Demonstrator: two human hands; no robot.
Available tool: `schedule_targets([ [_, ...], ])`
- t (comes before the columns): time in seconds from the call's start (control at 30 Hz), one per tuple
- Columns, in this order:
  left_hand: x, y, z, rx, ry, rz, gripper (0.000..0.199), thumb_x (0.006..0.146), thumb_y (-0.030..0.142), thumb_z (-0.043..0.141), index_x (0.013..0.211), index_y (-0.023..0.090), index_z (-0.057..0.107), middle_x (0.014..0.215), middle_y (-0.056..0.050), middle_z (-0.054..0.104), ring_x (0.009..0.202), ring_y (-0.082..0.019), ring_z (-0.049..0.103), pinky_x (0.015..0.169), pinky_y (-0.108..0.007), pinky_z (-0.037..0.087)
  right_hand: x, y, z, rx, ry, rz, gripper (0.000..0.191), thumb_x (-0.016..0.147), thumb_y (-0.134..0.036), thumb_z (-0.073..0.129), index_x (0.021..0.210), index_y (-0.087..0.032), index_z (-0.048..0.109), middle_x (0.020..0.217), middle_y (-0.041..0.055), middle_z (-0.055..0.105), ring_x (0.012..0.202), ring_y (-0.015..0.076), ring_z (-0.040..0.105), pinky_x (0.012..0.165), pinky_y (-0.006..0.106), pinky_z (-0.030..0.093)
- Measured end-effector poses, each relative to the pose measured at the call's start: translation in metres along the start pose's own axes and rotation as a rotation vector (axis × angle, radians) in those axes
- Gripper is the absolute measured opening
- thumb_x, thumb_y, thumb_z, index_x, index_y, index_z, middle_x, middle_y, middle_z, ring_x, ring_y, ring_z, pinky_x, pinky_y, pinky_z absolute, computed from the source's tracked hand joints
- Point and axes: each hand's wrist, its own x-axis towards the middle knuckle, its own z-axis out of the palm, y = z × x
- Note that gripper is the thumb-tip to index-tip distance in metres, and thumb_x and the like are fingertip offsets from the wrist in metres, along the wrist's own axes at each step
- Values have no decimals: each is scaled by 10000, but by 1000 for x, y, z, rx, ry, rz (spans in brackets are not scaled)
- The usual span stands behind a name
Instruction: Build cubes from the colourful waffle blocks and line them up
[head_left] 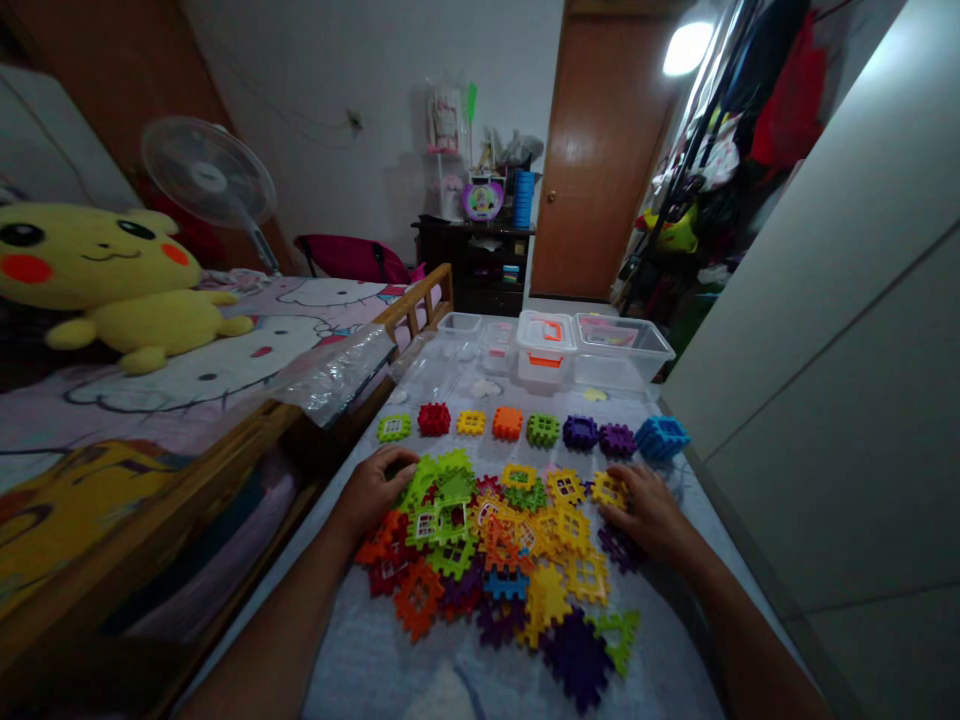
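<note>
A heap of interlocking plastic building blocks (517, 530) lies on the cloth-covered surface, mostly yellow, green, orange and purple. At the heap's left edge, my left hand (375, 488) has its fingers curled against a light green block (421, 482), gripping its edge. On the other side, my right hand (649, 508) pinches a yellow window block (609, 489) between thumb and fingers. A dark purple block (621, 548) lies just below that hand. Behind the heap runs a row of small stacks sorted by colour, from a light green stack (394, 428) to a blue stack (661, 437).
Clear plastic boxes (622, 365) and a lidded box with orange latches (546, 365) stand at the far end. A wooden bed rail (285, 440) borders the left side, with a yellow plush toy (142, 310) on the bed. A pale cabinet (847, 400) rises at right.
</note>
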Motion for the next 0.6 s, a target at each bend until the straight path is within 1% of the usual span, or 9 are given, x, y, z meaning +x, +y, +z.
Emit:
schedule_targets([
  [0.03, 0, 0, 0, 4, 5, -2, 277, 793, 424, 541, 855, 193, 680, 943, -51, 688, 939, -226, 633, 889, -340, 479, 0, 1, 1, -29, -9, 10, 389, 752, -340, 601, 1111, -190, 587, 1058, 122, 587, 989, 308, 532, 872, 477, 426],
  [0.1, 0, -1, 0, 11, 15, -2, 283, 782, 435, 549, 853, 197, 685, 942, -51, 694, 940, -231, 635, 890, -347, 480, -2, -4, -2, -65, 27, 23, 415, 750, -306, 582, 1149, -193, 574, 1118, 129, 563, 1025, 318, 513, 875, 487, 416],
  [0.17, 0, -1, -1, 14, 16, -1, 291, 773, 444, 554, 853, 199, 689, 940, -50, 698, 931, -233, 639, 881, -346, 486, -5, -16, -8, -45, 55, -21, 411, 746, -275, 573, 1151, -200, 565, 1155, 125, 538, 1065, 315, 490, 895, 480, 402],
  [0.2, 0, -1, -1, 15, 13, 1, 294, 773, 447, 552, 852, 199, 689, 939, -49, 699, 927, -233, 640, 879, -344, 487, -7, -23, -11, -14, 38, -71, 384, 750, -268, 573, 1129, -204, 567, 1150, 116, 535, 1069, 304, 484, 902, 466, 399],
  [0.27, 0, -2, -1, 17, 8, 4, 298, 780, 449, 543, 851, 197, 686, 942, -50, 696, 930, -232, 639, 883, -342, 484, -10, -39, -17, 63, -71, -202, 293, 763, -282, 593, 1048, -215, 578, 1093, 89, 546, 1040, 268, 488, 906, 423, 398],
  [0.3, 0, -2, 0, 16, 7, 4, 300, 786, 449, 536, 852, 196, 683, 946, -52, 694, 934, -231, 636, 888, -342, 481, -12, -47, -19, 80, -122, -249, 279, 750, -307, 627, 1010, -216, 579, 1057, 77, 554, 1011, 257, 491, 896, 410, 399],
  [0.4, 0, -4, 0, 14, 6, 5, 306, 798, 453, 525, 860, 193, 673, 958, -57, 686, 952, -231, 628, 902, -343, 471, -15, -62, -18, 55, -199, -303, 286, 693, -315, 695, 932, -211, 577, 972, 53, 569, 934, 239, 494, 858, 393, 396],
  [0.5, 1, -5, 1, 22, 3, 1, 314, 796, 465, 527, 868, 197, 673, 962, -57, 686, 961, -234, 624, 908, -350, 467, -14, -66, -15, 50, -205, -309, 185, 711, -227, 641, 887, -206, 588, 903, 40, 578, 877, 217, 512, 801, 358, 404],
  [0.6, 1, -4, 0, 26, 1, -10, 322, 793, 478, 529, 868, 199, 673, 959, -54, 688, 955, -235, 629, 905, -355, 472, -11, -60, -16, 134, -158, -298, 73, 771, -195, 543, 821, -201, 597, 825, 36, 586, 802, 193, 542, 733, 325, 421],
])
